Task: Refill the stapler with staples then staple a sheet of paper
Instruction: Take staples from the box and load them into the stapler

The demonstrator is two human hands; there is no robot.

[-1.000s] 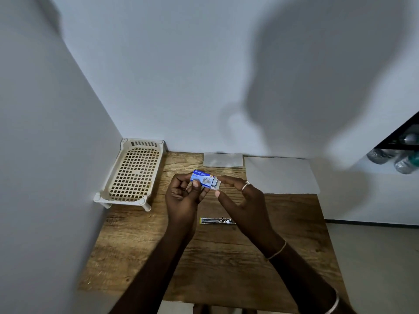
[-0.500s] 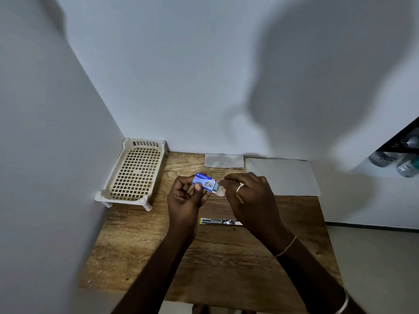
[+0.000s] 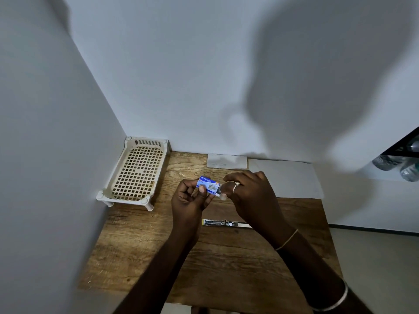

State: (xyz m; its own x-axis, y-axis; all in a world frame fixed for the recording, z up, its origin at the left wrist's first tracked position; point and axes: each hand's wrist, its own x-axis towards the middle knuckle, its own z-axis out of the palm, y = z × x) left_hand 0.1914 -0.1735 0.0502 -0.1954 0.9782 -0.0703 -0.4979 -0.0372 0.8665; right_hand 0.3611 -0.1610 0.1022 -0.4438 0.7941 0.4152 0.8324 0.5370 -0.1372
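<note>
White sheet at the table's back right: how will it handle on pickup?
The sheet of paper lies thin and flat on the table, so probably floppy and hard to pinch from above. Likely light; a push may slide it across the wood.

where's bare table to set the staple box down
Bare wood lies in front of the basket, left of the stapler, and across the near table between the stapler and the front edge. A smaller patch sits right of the stapler, in front of the paper sheet. Crowded: the back edge, with basket, small card and sheet.
</note>
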